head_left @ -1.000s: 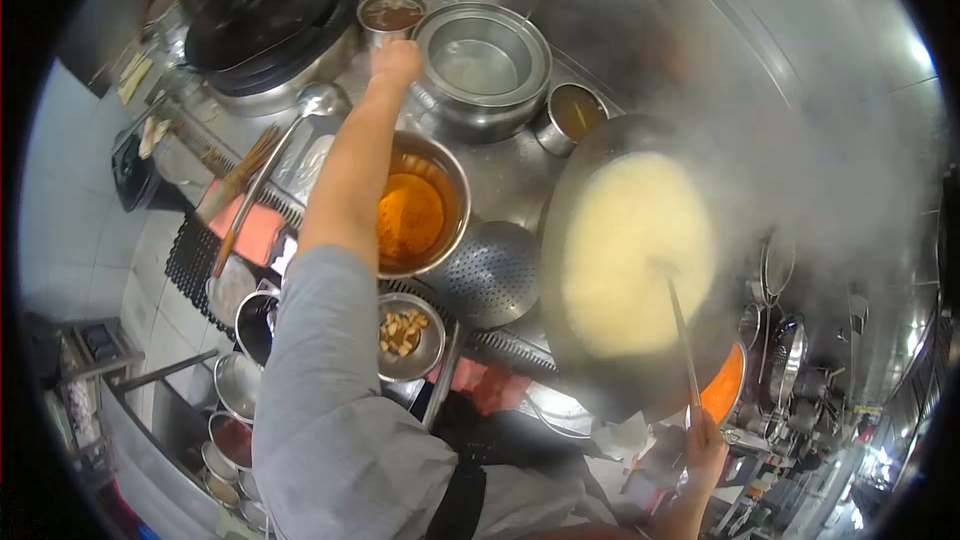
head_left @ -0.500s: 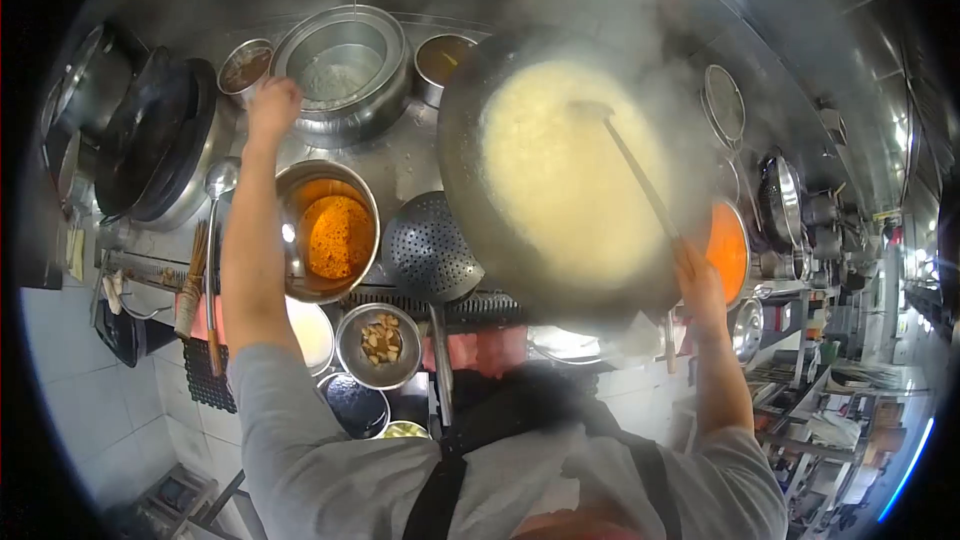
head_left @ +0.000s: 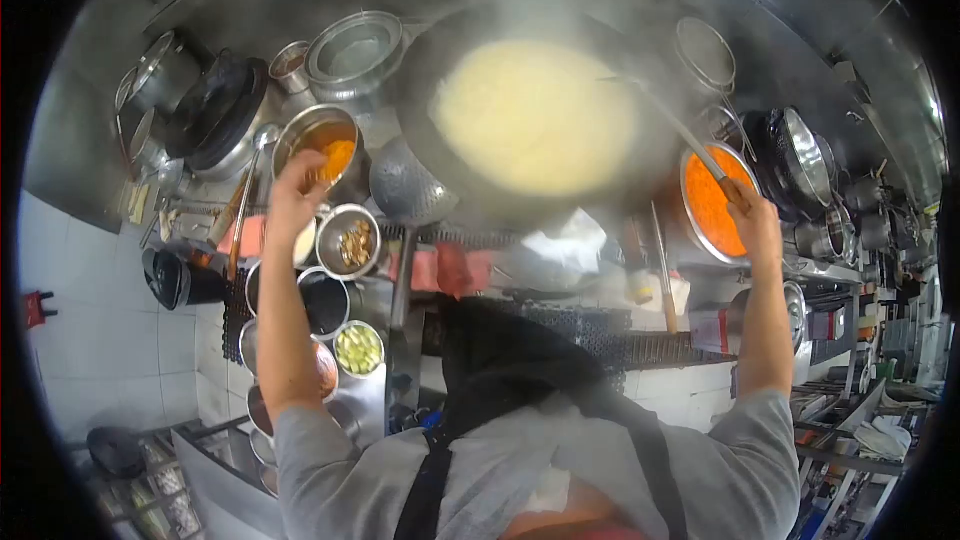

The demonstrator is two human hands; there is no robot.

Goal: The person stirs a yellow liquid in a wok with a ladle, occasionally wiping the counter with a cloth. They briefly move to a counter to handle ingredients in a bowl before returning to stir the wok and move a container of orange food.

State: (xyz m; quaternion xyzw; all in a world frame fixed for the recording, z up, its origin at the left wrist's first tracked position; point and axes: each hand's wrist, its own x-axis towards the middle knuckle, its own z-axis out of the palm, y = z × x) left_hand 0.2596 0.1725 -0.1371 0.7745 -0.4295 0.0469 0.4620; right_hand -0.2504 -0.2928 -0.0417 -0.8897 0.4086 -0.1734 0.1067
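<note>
My left hand (head_left: 296,188) is at the near rim of a steel pot (head_left: 285,140) with an orange mixture inside. Its thumb and fingers are apart, and the fingertips overlap the pot's opening. My right hand (head_left: 756,225) is closed around the wooden end of a long ladle (head_left: 680,127). The ladle reaches over the right side of a large dark wok (head_left: 415,90), its head hidden by steam and liquid. Pale yellow, steaming liquid (head_left: 535,115) fills much of the wok. Under the ladle's handle stands a container of orange liquid (head_left: 712,205).
A perforated strainer (head_left: 408,185) lies left of the wok. Near my left forearm are a bowl of brown pieces (head_left: 352,242) and a container of green pieces (head_left: 359,348). A white cloth (head_left: 570,243) lies before the wok. A mesh skimmer (head_left: 706,52) stands at the back right.
The view has tilted upward. My left hand has come back from the small container at the back left to the orange-mixture pot. My right hand has swung the ladle rightward, toward the wok's edge.
</note>
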